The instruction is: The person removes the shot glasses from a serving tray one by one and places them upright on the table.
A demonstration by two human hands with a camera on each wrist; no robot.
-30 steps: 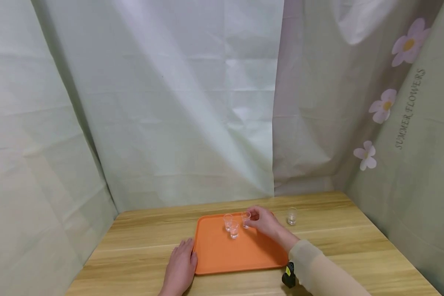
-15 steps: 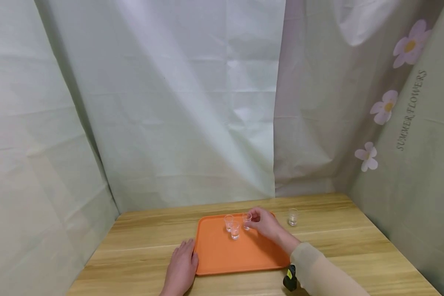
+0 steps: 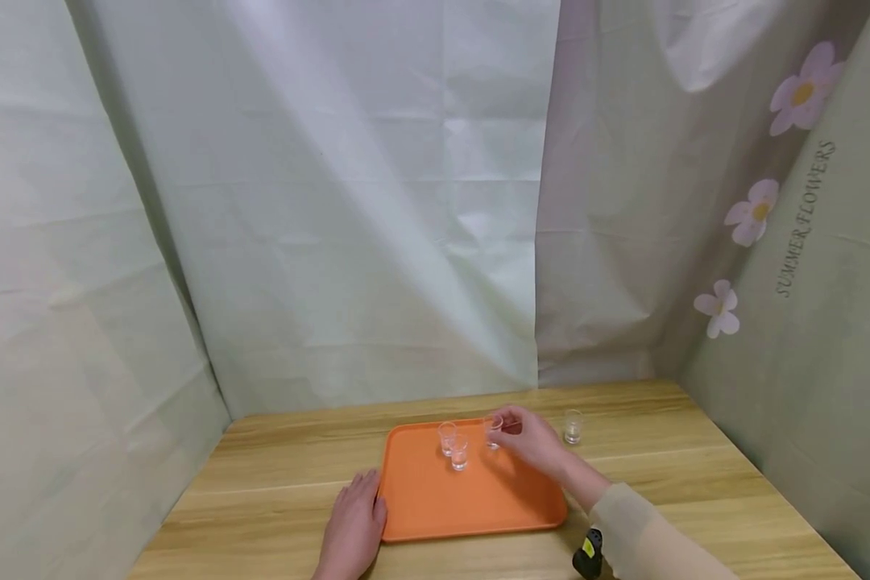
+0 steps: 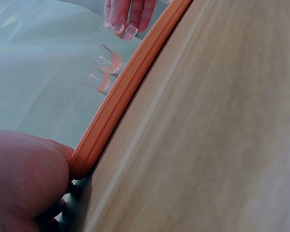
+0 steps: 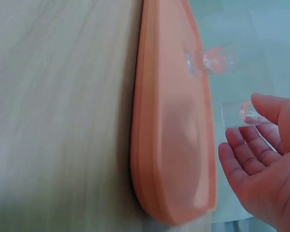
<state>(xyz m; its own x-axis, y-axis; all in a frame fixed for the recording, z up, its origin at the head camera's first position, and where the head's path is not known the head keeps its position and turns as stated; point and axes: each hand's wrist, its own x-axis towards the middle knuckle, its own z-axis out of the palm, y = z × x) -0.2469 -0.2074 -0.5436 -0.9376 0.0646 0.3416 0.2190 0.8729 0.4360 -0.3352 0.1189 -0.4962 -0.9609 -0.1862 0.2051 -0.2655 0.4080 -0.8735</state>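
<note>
My right hand [image 3: 532, 443] pinches a clear shot glass [image 3: 491, 436] between thumb and fingers over the back of the orange tray [image 3: 471, 511]. In the right wrist view the held shot glass [image 5: 232, 115] appears raised off the tray. Two more shot glasses stand upright and close together on the tray, one behind [image 3: 446, 439] and one in front [image 3: 459, 454]. My left hand [image 3: 353, 524] lies on the table along the tray's left edge, fingers extended and thumb side touching the rim [image 4: 104, 128].
Another clear shot glass [image 3: 573, 428] stands on the wooden table [image 3: 275, 483], right of the tray. Pale cloth curtains [image 3: 377, 242] enclose the table at the back and sides. A small black device [image 3: 587, 554] is at the right wrist.
My right hand has shifted slightly to the right with the shot glass, away from the two standing glasses. The left hand keeps its place beside the tray.
</note>
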